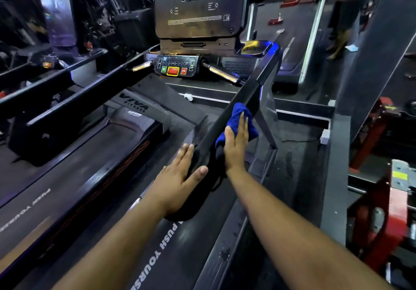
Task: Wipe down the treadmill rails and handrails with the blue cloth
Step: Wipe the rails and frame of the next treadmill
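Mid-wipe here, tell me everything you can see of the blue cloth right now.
The blue cloth is a bright blue, soft-looking fabric, bunched and folded rather than spread flat. It lies against the outer side of the treadmill's right handrail, about midway along it. The right hand presses it to the rail with straight fingers, covering its middle; blue shows above the fingertips and at both sides. The left hand rests on the rail's near end, not touching the cloth.

blue cloth [236,118] soft, fuzzy weave, right handrail [247,94] smooth satin-black, plastic-looking, console [198,6] panel glossy and reflective, two grip bars [221,72] polished metal, belt [67,177] matt black, far right frame [380,130] red painted metal
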Available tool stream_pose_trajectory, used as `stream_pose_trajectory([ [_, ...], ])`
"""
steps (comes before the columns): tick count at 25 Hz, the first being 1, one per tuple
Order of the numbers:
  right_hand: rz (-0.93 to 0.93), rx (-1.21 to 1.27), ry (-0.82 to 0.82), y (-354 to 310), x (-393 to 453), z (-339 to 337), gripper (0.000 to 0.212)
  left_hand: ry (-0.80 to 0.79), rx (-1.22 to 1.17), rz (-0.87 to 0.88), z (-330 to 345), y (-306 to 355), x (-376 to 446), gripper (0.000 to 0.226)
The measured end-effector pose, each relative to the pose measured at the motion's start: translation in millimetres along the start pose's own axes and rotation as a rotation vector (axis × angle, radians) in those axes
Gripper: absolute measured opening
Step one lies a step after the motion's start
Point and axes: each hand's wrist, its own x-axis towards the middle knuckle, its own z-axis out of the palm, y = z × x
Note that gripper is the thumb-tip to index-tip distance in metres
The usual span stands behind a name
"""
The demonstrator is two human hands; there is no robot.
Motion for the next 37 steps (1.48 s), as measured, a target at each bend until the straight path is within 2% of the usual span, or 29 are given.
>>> stream_pose_trajectory([
  [1,-0.051,-0.031,-0.044,0,-21,2,0.068,-0.009,-0.009,0.004,-1,0,2,0.102],
  [4,-0.409,-0.280,-0.336,-4,-83,-5,0.058,-0.014,-0.036,0.025,-2,-2,6,0.107],
  [6,-0.565,-0.440,-0.390,-2,-52,-14,0.057,-0.055,0.076,0.005,-4,1,8,0.110],
  [8,-0.595,-0.581,-0.399,-6,15,-19,0.057,-0.076,0.202,-0.003,-6,8,15,0.113],
  [10,-0.500,-0.709,-0.399,-17,77,-20,0.058,-0.083,0.243,0.002,-8,16,29,0.116],
  [12,-0.362,-0.756,-0.377,-29,95,-15,0.057,-0.064,0.238,-0.004,-7,24,45,0.119],
  [13,-0.361,-0.748,-0.376,-32,87,-13,0.057,-0.050,0.229,-0.012,-7,27,52,0.121],
  [16,-0.529,-0.662,-0.481,-22,47,-24,0.064,-0.054,0.199,-0.024,-5,34,73,0.125],
  [18,-0.611,-0.744,-0.527,-12,65,-35,0.066,-0.072,0.204,-0.027,-3,41,85,0.119],
  [20,-0.550,-0.821,-0.476,-18,126,-31,0.063,-0.086,0.229,-0.029,-4,48,97,0.108],
  [22,-0.361,-0.869,-0.433,-22,184,-22,0.053,-0.090,0.208,-0.032,-4,51,106,0.100],
  [24,-0.250,-0.797,-0.370,-22,208,-19,0.060,-0.094,0.187,-0.022,-3,51,110,0.097],
  [27,-0.159,-0.413,-0.201,-12,153,-13,0.076,-0.081,0.165,-0.014,-2,49,111,0.096],
  [30,-0.184,-0.261,-0.250,9,87,-16,0.076,-0.060,0.139,-0.002,0,48,113,0.097],
  [32,-0.260,-0.289,-0.259,9,118,-19,0.080,-0.062,0.141,-0.001,0,47,114,0.096],
  [35,-0.126,-0.282,-0.197,10,190,-18,0.082,-0.068,0.141,-0.010,-1,48,113,0.093],
  [37,-0.058,-0.236,-0.151,23,193,-19,0.070,-0.065,0.136,-0.014,0,47,113,0.093],
])
